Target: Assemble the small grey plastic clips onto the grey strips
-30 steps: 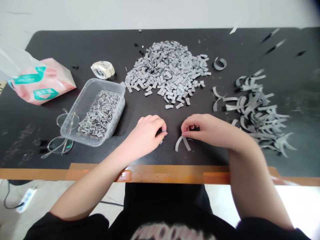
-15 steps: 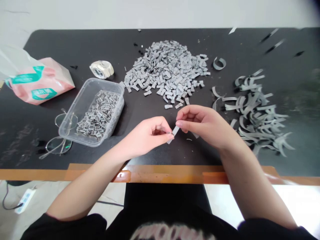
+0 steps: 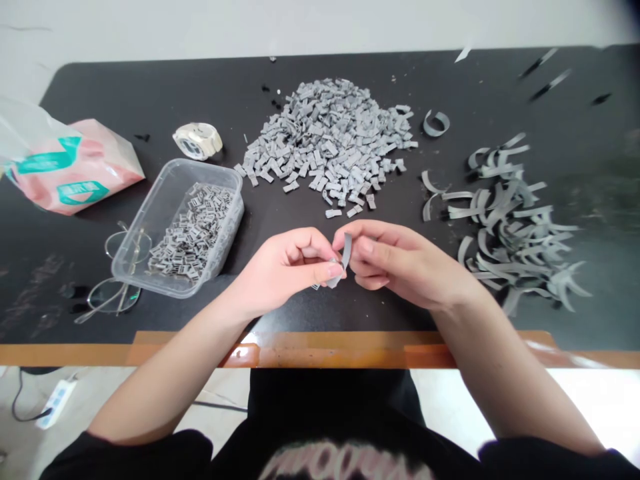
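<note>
Honestly, I'm voting steady: left hand [image 3: 300,263] pinching the strip [image 3: 347,253], can't tell if 3-o'clock right hand [image 3: 397,260] is gripping.

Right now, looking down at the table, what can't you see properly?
In the head view:
- Small silver metal clip at the left hand's fingers: mostly covered by them.
- Whether the curved grey strip passes through it: hidden by those same fingers.
- Any digits on the white digital wristwatch: too small.
- Pink-and-white plastic packet: its clear end is cut off by the left edge.
- Pale print on the black shirt: blurred, cut off at the bottom.
</note>
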Available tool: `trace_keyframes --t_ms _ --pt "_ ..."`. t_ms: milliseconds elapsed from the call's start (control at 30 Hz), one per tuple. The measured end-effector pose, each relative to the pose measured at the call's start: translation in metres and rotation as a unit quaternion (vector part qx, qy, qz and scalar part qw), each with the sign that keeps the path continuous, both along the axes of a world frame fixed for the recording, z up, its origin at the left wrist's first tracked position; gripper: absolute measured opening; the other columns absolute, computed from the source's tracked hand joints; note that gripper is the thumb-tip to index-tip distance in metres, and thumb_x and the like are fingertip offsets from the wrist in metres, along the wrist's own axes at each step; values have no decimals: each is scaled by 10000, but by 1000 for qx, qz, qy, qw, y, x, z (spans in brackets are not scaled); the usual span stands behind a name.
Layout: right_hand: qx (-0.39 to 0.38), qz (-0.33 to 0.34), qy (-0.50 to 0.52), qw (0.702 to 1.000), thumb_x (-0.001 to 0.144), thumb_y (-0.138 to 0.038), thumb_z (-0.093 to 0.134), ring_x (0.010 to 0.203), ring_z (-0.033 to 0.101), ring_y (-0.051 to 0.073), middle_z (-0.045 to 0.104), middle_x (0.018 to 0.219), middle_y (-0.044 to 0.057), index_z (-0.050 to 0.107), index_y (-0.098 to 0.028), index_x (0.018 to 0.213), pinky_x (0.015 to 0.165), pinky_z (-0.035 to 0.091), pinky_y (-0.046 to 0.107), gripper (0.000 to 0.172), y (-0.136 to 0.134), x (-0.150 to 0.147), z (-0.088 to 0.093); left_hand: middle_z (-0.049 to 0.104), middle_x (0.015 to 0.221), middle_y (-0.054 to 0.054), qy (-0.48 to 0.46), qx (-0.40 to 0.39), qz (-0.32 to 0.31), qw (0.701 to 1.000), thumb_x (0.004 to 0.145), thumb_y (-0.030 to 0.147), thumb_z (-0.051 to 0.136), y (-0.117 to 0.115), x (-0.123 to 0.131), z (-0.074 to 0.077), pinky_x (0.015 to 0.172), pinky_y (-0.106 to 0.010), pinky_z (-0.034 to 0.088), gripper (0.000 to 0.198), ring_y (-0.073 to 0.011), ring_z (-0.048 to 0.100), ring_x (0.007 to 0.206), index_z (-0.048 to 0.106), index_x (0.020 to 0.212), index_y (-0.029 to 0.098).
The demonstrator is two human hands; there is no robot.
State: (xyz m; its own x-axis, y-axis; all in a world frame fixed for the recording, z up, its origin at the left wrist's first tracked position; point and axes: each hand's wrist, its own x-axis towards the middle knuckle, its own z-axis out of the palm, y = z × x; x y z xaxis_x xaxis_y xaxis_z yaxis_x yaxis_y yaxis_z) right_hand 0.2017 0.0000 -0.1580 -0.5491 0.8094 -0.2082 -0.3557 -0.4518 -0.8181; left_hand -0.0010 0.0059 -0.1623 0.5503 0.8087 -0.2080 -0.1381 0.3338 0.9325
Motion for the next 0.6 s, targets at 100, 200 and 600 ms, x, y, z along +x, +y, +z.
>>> trace_keyframes --t_ms 100,200,600 --pt "26 -4 2 1000 880 -281 782 508 348 34 495 637 -58 694 -145 860 463 242 194 163 -1 -2 -5 731 668 15 0 -14 11 1000 784 152 834 1 2 -1 615 -178 520 120 -73 637 605 715 768 150" --pt "19 -9 17 1000 866 -273 796 482 353 25 546 651 -45 679 -146 798 450 234 194 186 -2 -2 -6 738 644 22 10 -16 43 999 793 150 826 1 3 -2 598 -172 534 60 -74 653 584 768 789 162" --pt "172 -127 -291 933 889 -261 723 499 438 58 610 649 -39 713 -163 839 466 319 225 111 -1 -2 -8 795 805 -33 160 71 65 982 919 257 702 3 3 1 664 -202 570 132 -120 728 722 767 889 146"
